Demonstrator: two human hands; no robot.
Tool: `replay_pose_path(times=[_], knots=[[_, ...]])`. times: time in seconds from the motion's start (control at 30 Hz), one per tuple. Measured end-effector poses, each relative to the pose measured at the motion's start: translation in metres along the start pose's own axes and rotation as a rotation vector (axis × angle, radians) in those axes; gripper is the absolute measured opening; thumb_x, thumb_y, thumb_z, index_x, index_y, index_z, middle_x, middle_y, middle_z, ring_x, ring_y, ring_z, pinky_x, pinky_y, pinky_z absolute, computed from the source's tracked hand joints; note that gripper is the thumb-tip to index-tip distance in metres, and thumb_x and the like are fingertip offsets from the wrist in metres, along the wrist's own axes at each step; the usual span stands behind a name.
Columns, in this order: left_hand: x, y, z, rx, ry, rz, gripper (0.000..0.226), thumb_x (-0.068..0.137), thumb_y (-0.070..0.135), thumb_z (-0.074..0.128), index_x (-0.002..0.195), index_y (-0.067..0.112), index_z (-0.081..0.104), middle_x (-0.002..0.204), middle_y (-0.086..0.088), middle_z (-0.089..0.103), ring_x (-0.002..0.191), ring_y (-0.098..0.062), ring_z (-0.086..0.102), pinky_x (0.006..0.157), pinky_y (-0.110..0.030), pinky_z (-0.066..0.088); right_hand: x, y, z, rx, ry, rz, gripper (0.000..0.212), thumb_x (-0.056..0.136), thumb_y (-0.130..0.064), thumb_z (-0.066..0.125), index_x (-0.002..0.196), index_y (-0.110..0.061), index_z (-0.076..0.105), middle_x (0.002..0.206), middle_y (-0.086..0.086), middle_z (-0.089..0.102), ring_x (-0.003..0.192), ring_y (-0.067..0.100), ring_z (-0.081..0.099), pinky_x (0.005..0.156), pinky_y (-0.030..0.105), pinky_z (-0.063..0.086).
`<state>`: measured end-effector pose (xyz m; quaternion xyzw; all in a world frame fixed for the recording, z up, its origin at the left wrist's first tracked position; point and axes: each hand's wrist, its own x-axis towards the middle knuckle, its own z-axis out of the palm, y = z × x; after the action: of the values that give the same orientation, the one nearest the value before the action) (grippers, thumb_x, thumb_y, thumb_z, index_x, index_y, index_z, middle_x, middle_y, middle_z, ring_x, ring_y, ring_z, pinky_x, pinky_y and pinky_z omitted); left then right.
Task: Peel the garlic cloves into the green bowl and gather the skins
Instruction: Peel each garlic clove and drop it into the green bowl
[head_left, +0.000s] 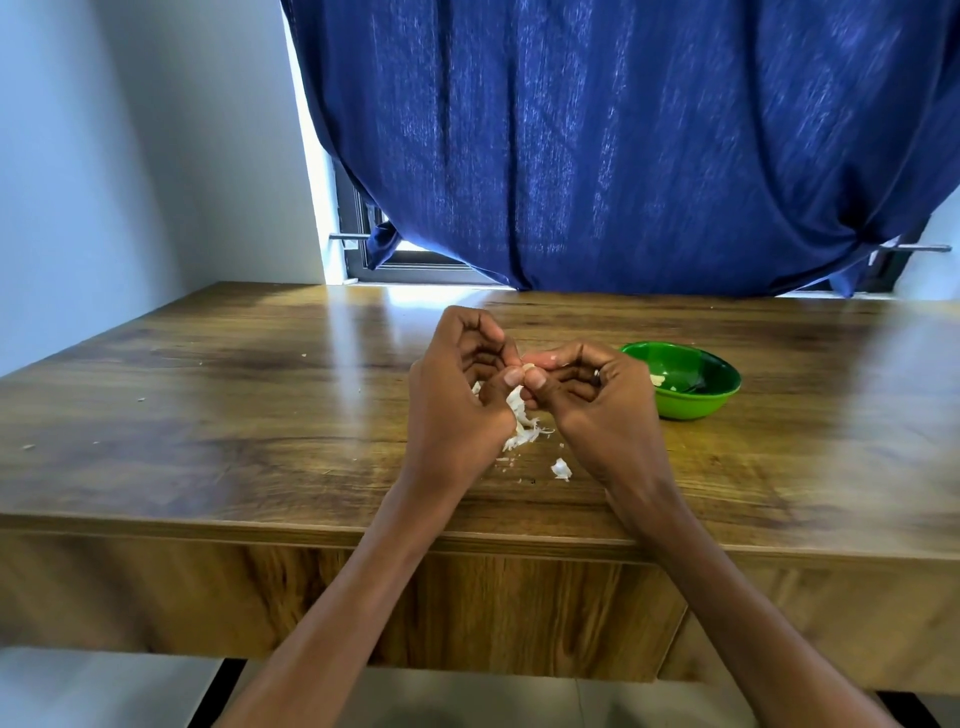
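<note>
A: Both pinching it?
B: Yes, left hand (457, 395) and right hand (587, 395) grip the garlic clove (528, 368) above the skins (522, 431).
A: Advice?
B: Peel with thumbnails; green bowl (696, 400) waits at three o'clock.

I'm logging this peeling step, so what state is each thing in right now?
garlic clove: pinched between both hands' fingertips above the table, mostly hidden.
left hand: fingers curled, grip on the clove.
right hand: fingers curled, grip on the clove.
green bowl: upright on the table, a few pale pieces inside.
garlic skins: loose, scattered on the table under the hands.
curtain: drawn across the window.
</note>
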<state>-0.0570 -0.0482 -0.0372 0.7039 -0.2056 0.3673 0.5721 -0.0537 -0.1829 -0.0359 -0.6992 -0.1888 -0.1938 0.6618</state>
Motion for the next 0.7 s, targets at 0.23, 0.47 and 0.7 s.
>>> replay_pose_path(times=[0.23,0.47,0.7], knots=[[-0.0002,-0.0008,-0.0012,-0.003,-0.025,-0.018,0.032,0.075,0.001,0.064,0.091,0.024,0.048,0.082,-0.005,0.064,0.079,-0.021,0.068,0.076,-0.043,0.061,-0.0001,-0.0015,0.0012,-0.008,-0.027,0.004,0.008,0.086,-0.002,0.076,0.092,-0.001,0.07,0.088,0.006,0.077,0.073,0.018,0.074,0.068,0.026,0.06],[0.0,0.0003,0.0031,0.032,-0.011,0.001,0.035,0.073,0.0,0.058,0.088,0.028,0.044,0.077,0.004,0.059,0.071,-0.009,0.059,0.068,-0.031,0.053,-0.0013,-0.0018,0.0024,0.006,-0.019,0.016,0.006,0.088,-0.003,0.074,0.092,-0.003,0.07,0.088,0.005,0.077,0.075,0.018,0.075,0.07,0.03,0.062],[-0.0016,0.0018,0.0052,0.051,-0.025,0.021,0.032,0.074,0.002,0.054,0.089,0.028,0.043,0.079,0.001,0.056,0.07,-0.007,0.054,0.065,-0.019,0.046,-0.0009,-0.0008,0.0024,-0.003,-0.015,-0.003,0.008,0.089,-0.007,0.074,0.096,-0.006,0.071,0.089,0.005,0.077,0.077,0.018,0.076,0.072,0.032,0.063]])
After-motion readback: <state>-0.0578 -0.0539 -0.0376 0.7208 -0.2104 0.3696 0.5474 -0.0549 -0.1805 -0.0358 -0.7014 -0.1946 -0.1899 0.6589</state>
